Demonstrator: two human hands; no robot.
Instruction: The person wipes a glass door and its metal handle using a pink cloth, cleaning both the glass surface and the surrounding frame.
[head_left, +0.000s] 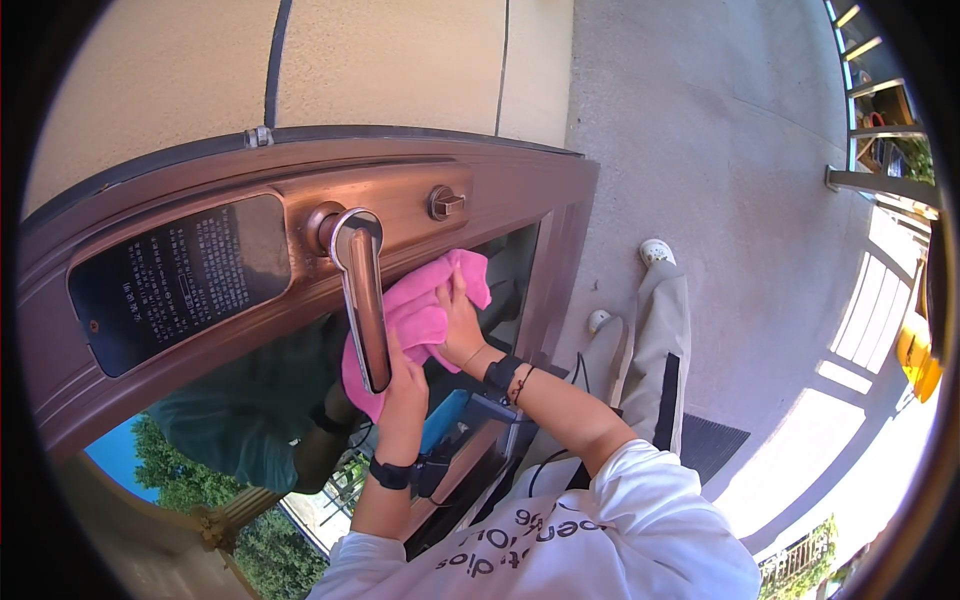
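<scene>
A bright pink cloth (pixel 420 283) lies bunched against the dark glass pane (pixel 518 262) of a brown metal door, just right of its long lever handle (pixel 368 310). My right hand (pixel 462 328) grips the cloth's right part, fingers pressed into its folds. Lower down, beside the free end of the lever, my left hand (pixel 404 388) holds the cloth's lower part; the lever and the cloth hide some of its fingers. Above the cloth, a small round thumb-turn (pixel 446 203) sits on the copper-coloured lock plate (pixel 405 200).
Left of the lever, a black panel (pixel 185 280) with printed white text covers the lock. A beige tiled wall (pixel 390 60) stands beyond the door edge. Grey paving (pixel 700 130) runs to the right, with a dark mat (pixel 712 447) and a metal railing (pixel 885 185).
</scene>
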